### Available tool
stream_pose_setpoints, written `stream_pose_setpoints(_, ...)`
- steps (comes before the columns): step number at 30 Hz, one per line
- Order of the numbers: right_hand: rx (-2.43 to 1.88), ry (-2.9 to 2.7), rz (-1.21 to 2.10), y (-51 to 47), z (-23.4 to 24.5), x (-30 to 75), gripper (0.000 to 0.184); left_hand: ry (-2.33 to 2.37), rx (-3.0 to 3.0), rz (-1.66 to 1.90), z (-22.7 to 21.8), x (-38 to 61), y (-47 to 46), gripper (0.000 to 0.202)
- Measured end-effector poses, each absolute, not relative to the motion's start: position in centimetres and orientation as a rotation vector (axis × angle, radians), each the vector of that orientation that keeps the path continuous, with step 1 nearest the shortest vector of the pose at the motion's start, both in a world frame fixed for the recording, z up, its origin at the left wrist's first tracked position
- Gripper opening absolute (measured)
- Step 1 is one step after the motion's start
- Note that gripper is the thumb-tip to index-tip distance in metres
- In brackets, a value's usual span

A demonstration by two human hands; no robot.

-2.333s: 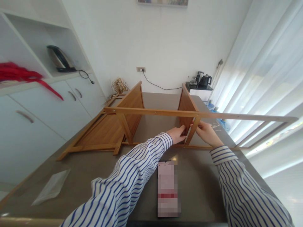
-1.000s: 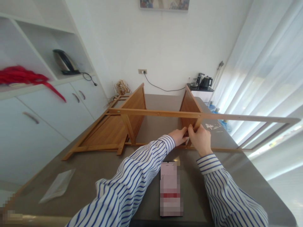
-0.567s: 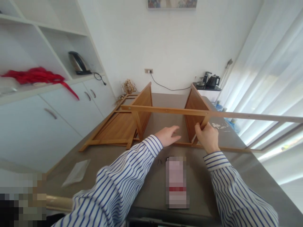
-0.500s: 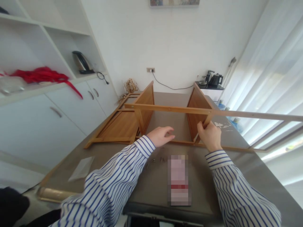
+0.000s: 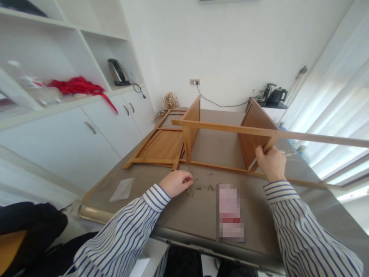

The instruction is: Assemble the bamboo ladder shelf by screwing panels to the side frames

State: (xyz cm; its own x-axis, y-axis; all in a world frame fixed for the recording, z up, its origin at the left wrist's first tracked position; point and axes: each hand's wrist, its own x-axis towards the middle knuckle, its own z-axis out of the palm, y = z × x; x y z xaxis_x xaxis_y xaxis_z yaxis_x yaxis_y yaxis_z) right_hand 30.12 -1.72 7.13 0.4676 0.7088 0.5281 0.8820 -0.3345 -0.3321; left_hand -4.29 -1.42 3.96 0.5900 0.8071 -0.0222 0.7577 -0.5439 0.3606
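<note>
My right hand (image 5: 271, 163) grips the short crosspiece of a wooden frame (image 5: 225, 126) that stands on edge on the table. Two wooden panels, a left one (image 5: 193, 115) and a right one (image 5: 255, 134), rise behind its long rail. My left hand (image 5: 176, 183) is low over the tabletop, fingers curled together at a scatter of several screws (image 5: 198, 188). Whether a screw is between its fingertips is hidden. A pair of screws (image 5: 210, 187) lies farther right, beside a blurred pink-and-white rectangle (image 5: 230, 207).
A second wooden frame with a panel (image 5: 161, 148) lies flat at the left. Nearer me are a small white packet (image 5: 122, 189) and the table's front edge (image 5: 213, 246). White cabinets (image 5: 66, 134) line the left side; a black kettle (image 5: 277, 95) stands at the back right.
My left hand has moved from near the frame's lower rail down and left to the screws, its fingers curling in. My right hand keeps its grip. The view has shifted somewhat left.
</note>
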Motion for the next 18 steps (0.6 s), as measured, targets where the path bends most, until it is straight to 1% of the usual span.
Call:
stream_pose_setpoints(8, -2.154, -1.321, -0.384, -1.6, 7.0, 30.2, 0.042, 1.243, 2.723, 0.150, 4.1, 1.6, 0.2, 0.025)
stream_pose_setpoints(18, -2.113, -1.322, -0.404, -1.8, 7.0, 30.1, 0.039, 1.215, 2.801, 0.000, 3.2, 4.8, 1.8, 0.022)
